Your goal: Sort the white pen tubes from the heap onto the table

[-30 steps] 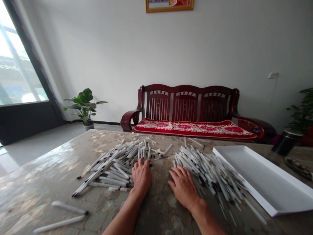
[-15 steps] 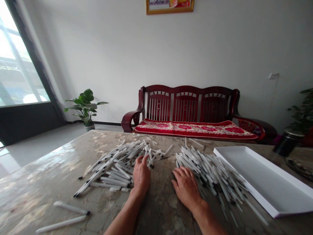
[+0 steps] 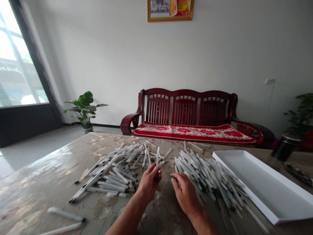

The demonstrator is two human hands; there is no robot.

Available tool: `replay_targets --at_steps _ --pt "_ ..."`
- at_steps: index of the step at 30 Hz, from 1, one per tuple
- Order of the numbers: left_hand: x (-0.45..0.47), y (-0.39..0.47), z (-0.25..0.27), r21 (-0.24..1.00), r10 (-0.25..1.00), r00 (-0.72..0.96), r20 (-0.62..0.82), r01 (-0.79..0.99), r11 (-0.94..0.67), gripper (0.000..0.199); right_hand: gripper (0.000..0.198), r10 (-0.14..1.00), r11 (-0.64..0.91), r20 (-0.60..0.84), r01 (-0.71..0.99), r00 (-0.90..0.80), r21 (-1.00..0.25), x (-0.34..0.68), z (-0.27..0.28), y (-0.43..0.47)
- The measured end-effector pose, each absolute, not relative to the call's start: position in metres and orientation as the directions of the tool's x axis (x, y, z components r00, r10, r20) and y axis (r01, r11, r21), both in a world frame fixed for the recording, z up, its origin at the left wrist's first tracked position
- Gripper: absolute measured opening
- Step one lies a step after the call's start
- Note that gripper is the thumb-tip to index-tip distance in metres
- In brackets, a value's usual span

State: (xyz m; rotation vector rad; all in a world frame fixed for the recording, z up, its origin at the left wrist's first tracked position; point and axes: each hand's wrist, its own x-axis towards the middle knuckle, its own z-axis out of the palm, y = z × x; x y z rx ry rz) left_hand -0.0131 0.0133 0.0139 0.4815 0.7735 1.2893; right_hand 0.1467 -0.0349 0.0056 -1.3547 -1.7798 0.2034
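Note:
My left hand (image 3: 149, 183) is closed around a whitish pen (image 3: 157, 156), which stands nearly upright from the fingers above the table (image 3: 161, 215). Left of that hand lies a loose pile of whitish pen pieces (image 3: 114, 181), several with black ends. My right hand (image 3: 184, 192) is beside the near left edge of a second pile of slim whitish pens (image 3: 207, 169). Its fingers are bent but apart from the thumb, and nothing shows between them.
An open white box tray (image 3: 266, 182) lies at the right, by the second pile. Two loose pens (image 3: 66, 214) rest at the near left. A dark cylindrical container (image 3: 286, 147) is at the far right. A red wooden bench (image 3: 186, 107) stands behind the table.
My left hand has come away from the left pile toward the middle, now with a pen raised in its fingers. My right hand has drawn its fingers in beside the right pile.

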Motion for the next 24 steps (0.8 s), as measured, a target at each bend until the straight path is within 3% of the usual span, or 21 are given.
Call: replay_targets --at_steps 4,11,16,24 --pt "-0.005 0.002 0.016 0.632 0.948 0.219 -0.23 -0.708 0.317 0.022 0.031 0.884 0.361 0.467 0.624 0.007 -0.693 0.144 0.008 -0.038" --pt "0.007 -0.006 0.011 0.713 0.966 0.213 -0.15 -0.654 0.255 0.044 0.044 0.919 0.278 0.393 0.633 0.044 -0.722 0.143 0.008 -0.04" --pt "0.008 -0.007 0.012 0.8 0.983 0.146 -0.11 -0.573 0.175 0.045 0.046 0.924 0.269 0.376 0.592 0.064 -0.76 0.145 0.002 -0.035" --pt "0.01 -0.006 0.006 0.835 0.992 0.067 -0.103 -0.537 0.123 0.047 0.041 0.846 0.347 0.523 0.638 0.104 -0.688 0.153 -0.008 -0.027"
